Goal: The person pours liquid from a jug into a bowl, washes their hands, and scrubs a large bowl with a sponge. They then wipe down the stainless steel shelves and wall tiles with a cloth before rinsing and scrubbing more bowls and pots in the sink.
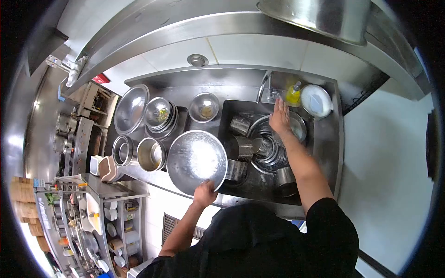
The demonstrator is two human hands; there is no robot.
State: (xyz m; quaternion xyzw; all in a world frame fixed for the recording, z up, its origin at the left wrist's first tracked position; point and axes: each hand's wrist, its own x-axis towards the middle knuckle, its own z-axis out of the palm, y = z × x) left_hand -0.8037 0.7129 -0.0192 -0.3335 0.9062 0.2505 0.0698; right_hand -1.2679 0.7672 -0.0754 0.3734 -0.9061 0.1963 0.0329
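Note:
My left hand (pixel 205 193) is closed on the near rim of a large steel mixing bowl (pixel 192 160), which is tilted so its shiny inside faces me. My right hand (pixel 280 116) reaches over the sink (pixel 306 178) with its fingers stretched out, fingertips right at the base of the faucet (pixel 261 90). Below that hand, steel bowls (pixel 266 155) sit nested in the basin among several metal pots (pixel 244 147). Close to its right stands a pump bottle of yellow liquid (pixel 293 94).
On the left drainboard are stacked steel bowls (pixel 157 111), a wide bowl (pixel 131 110) and steel pots (pixel 151 154). One small bowl (pixel 204 107) sits behind the sink. A white dish (pixel 316 100) lies at the back right. A large pot (pixel 320 16) rests on the overhead shelf (pixel 194 39).

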